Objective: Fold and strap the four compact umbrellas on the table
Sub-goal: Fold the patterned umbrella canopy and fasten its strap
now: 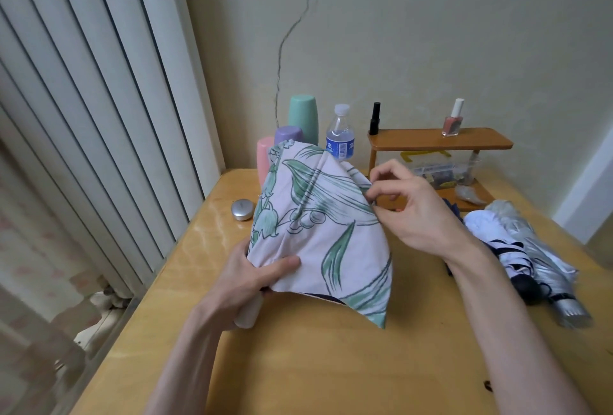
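A pale pink umbrella with green leaf print (pixel 318 225) is held above the wooden table (pixel 298 365), its canopy loose and spread. My left hand (pixel 252 278) grips its lower part near the pale handle, thumb pressed on the cloth. My right hand (pixel 408 205) pinches a fold of the canopy at its right edge. To the right lie a silver umbrella (pixel 544 262) and a white one with dark trim (pixel 504 245), both loose. A dark blue umbrella (pixel 452 209) shows only as a sliver behind my right wrist.
Pink, purple and green cups (pixel 300 116) and a water bottle (pixel 340 132) stand at the back. A small wooden shelf (pixel 438 141) carries two nail polish bottles, with a clear box under it. A round silver case (pixel 242 209) lies near the left edge. Radiator at left.
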A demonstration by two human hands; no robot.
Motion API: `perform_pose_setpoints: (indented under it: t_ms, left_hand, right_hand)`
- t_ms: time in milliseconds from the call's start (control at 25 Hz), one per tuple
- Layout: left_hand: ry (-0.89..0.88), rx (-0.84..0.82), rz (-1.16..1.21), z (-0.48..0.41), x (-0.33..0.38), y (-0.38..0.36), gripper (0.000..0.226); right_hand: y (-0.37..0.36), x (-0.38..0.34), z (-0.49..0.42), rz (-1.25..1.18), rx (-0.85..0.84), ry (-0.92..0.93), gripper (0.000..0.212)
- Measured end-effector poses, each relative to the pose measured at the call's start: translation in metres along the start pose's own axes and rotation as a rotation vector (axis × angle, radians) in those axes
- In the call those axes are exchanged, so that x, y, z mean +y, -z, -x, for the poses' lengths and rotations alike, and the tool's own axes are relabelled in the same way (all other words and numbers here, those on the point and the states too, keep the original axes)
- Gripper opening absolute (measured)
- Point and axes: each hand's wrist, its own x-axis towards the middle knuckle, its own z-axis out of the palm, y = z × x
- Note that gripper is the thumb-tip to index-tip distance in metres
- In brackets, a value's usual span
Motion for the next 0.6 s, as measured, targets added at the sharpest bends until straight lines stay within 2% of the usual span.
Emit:
perform_pose_setpoints:
  t_ms: [80,280,320,440,520,600]
  left_hand:
    - [0.007,0.034,0.040,0.000,0.000,0.002,0.048]
    - [-0.008,0.036,0.021,0.000,0.000,0.003,0.068]
    - [-0.015,0.038,0.022,0.000,-0.001,0.002,0.072]
    - [0.000,0.061,0.020,-0.001,-0.003,0.000,0.076]
    - [0.013,0.098,0.033,-0.002,-0.004,0.002,0.065]
    - [-0.001,0.106,0.074,-0.002,-0.004,0.005,0.070]
  right_hand:
    - [0.001,0.000,0.000,-0.039,0.023,0.002,0.007]
    - [-0.007,0.011,-0.004,-0.163,0.127,-0.101,0.010]
    - [-0.010,0.011,-0.005,-0.142,0.163,-0.090,0.008]
    - [-0.013,0.005,-0.004,-0.072,0.231,0.030,0.020]
    - [-0.009,0.001,-0.001,-0.091,0.174,0.062,0.021]
    - [-0.004,0.002,0.001,-0.093,0.072,0.005,0.024]
